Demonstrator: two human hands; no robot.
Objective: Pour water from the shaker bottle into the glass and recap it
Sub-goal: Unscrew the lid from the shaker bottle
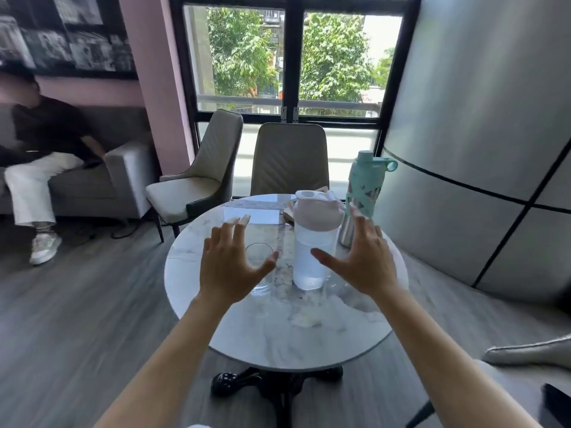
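Observation:
A clear shaker bottle (312, 254) with a pale pink lid stands upright on the round marble table (287, 335), its cap on and water inside. Left of it stands a clear drinking glass (259, 257), partly hidden behind my left hand. My left hand (230, 264) hovers over the glass with fingers spread, holding nothing. Just right of the bottle, my right hand (361, 261) is spread open too, its thumb in front of the bottle's body; I cannot tell whether it touches.
A teal-capped steel bottle (364, 193) stands at the table's back right, with a book (290, 211) behind the shaker. Two beige chairs (289, 159) sit beyond the table. A person sits on a grey sofa (123, 177) at the left. A curved grey wall is at the right.

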